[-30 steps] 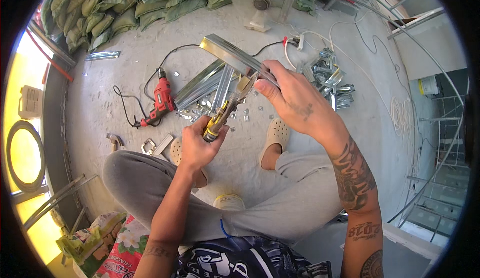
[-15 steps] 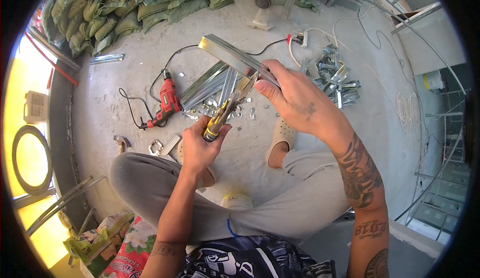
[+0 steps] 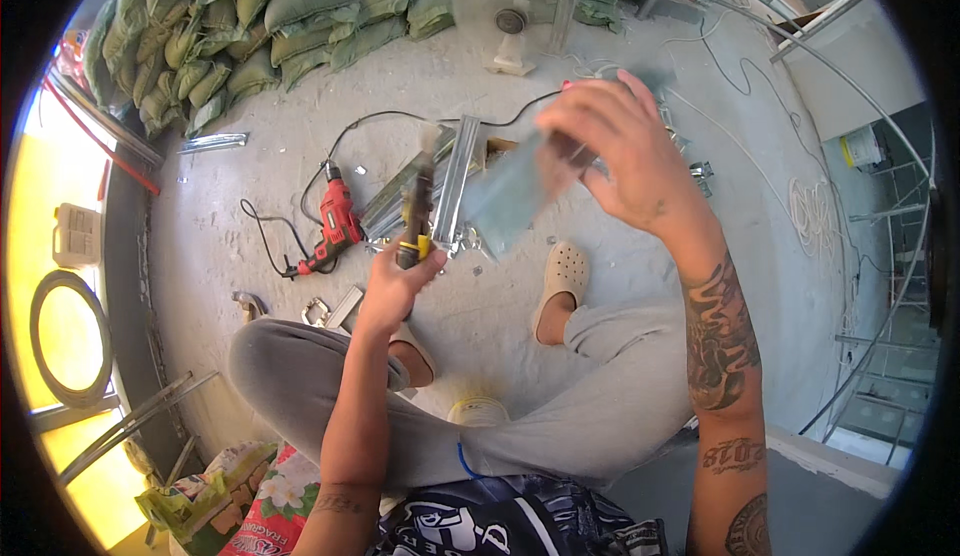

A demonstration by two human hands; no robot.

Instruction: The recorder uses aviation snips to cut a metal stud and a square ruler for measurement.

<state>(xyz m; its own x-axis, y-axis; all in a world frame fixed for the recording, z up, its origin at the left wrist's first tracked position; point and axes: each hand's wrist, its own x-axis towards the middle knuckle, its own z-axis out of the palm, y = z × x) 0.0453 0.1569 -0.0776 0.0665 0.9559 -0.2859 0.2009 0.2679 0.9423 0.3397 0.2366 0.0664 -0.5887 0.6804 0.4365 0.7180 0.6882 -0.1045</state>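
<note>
My left hand [image 3: 388, 294] is closed around the yellow-and-black handles of tin snips [image 3: 418, 211], whose blades point away from me and are blurred. Raised to the right, my right hand [image 3: 625, 161] grips a metal channel piece [image 3: 515, 201], smeared by fast motion. The snips and the piece are apart. Beneath them on the floor lie longer metal channel strips [image 3: 458, 171] among small shiny offcuts. Part of a heap of cut metal pieces [image 3: 700, 171] shows beyond my right hand, which hides the rest.
A red corded drill [image 3: 337, 214] lies left of the strips, its black cable running across the floor. Nearer me are a hammer [image 3: 248, 304] and a clamp [image 3: 316, 311]. Green sandbags [image 3: 310, 11] and a fan [image 3: 510, 24] stand at the back. White cables [image 3: 812, 211] lie right.
My right hand has lifted and swung right, carrying the metal piece away from the snips' blades. The snips in my left hand have turned more upright.
</note>
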